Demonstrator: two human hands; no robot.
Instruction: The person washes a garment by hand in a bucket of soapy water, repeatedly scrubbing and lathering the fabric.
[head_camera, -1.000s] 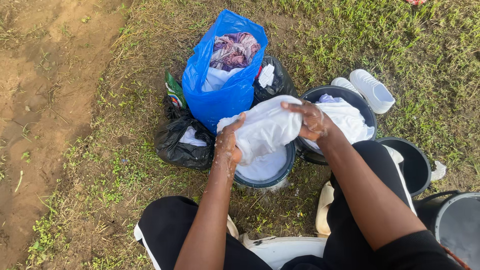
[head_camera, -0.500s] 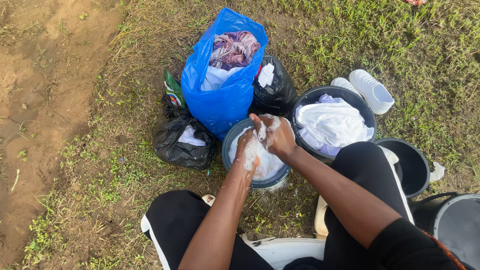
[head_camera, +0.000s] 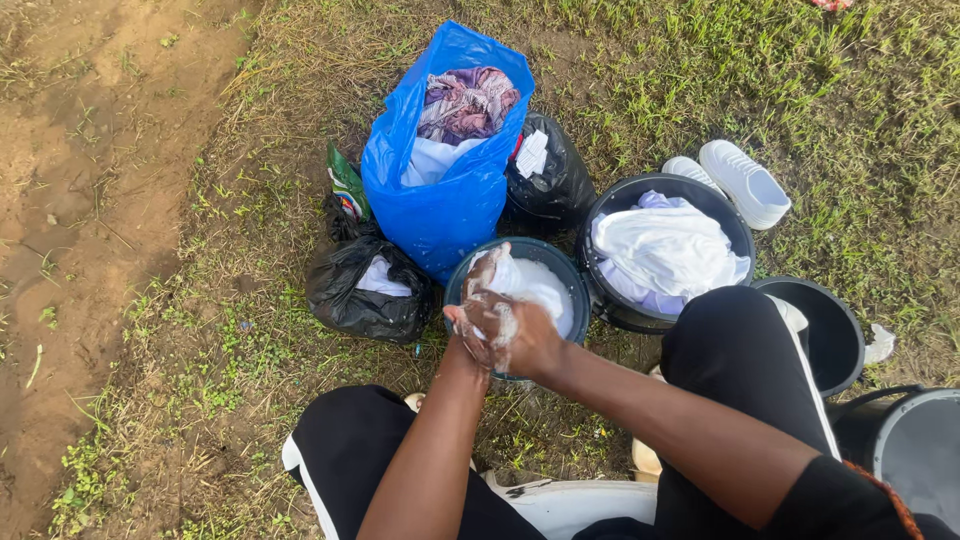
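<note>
Scrubbing over the small dark bucket (head_camera: 570, 275), the soapy left hand (head_camera: 478, 300) and right hand (head_camera: 515, 340) clench together around white cloth (head_camera: 535, 285).

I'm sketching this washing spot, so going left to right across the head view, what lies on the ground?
Bare dirt path → black plastic bag → blue bag of clothes → small soapy bucket, with both hands over it → bucket of white laundry → white shoes.

A single head-worn camera looks steeply down, close above a wash bucket (head_camera: 560, 262) on grass.
</note>
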